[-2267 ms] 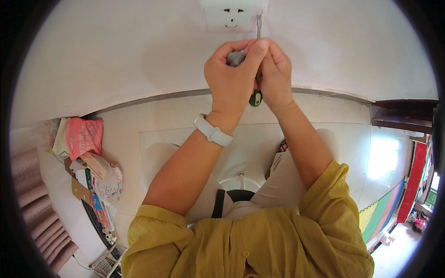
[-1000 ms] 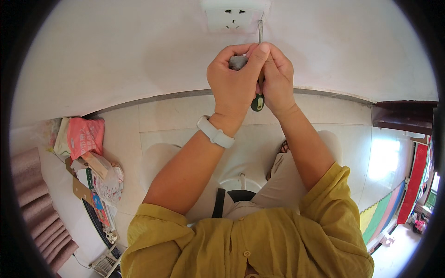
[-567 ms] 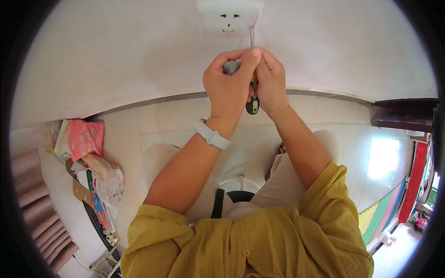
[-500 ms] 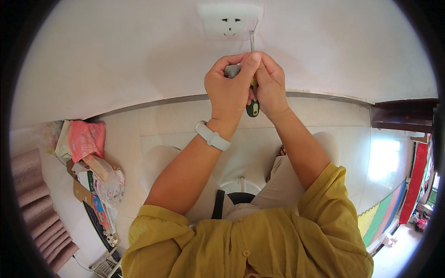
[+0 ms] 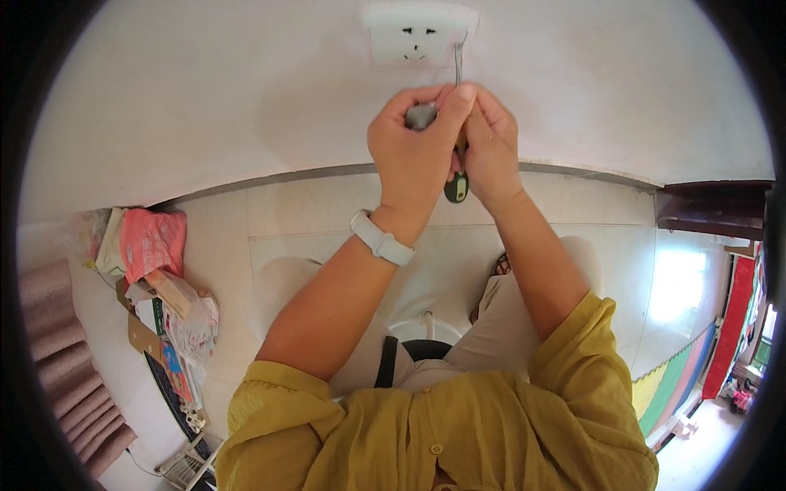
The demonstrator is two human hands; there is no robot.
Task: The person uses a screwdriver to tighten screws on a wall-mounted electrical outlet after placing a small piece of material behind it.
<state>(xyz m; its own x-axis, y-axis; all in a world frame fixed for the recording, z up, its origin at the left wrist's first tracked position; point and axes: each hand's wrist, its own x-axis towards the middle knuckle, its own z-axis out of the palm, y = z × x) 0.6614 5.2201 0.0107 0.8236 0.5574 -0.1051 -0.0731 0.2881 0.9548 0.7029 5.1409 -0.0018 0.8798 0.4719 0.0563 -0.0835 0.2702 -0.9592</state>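
Observation:
A screwdriver with a green and black handle (image 5: pixel 457 190) points up at a white wall socket (image 5: pixel 393 45). Its metal shaft (image 5: pixel 458 74) reaches the right part of the socket's faceplate; whether the tip is in a gap there I cannot tell. My right hand (image 5: pixel 495 155) is closed around the handle from the right side. Pressed against it, my left hand (image 5: pixel 409 155) has its thumb and fingers pinched at the shaft's base. A rounded grey object (image 5: pixel 421 116) of unclear kind shows inside the curl of my left hand.
The pale wall (image 5: pixel 246 106) meets the tiled floor (image 5: pixel 311 209) along a grey strip. Left on the floor lie a pink bag (image 5: pixel 155 241), cardboard and plastic bags (image 5: pixel 196 327), beside a mauve curtain (image 5: pixel 74 360). A dark brown wooden piece (image 5: pixel 712 206) juts in at the right.
Both hands and the screwdriver sit slightly higher and further right, as does the socket in the picture. The screwdriver's tip lies a little higher along the faceplate's right part. Both grips are unchanged.

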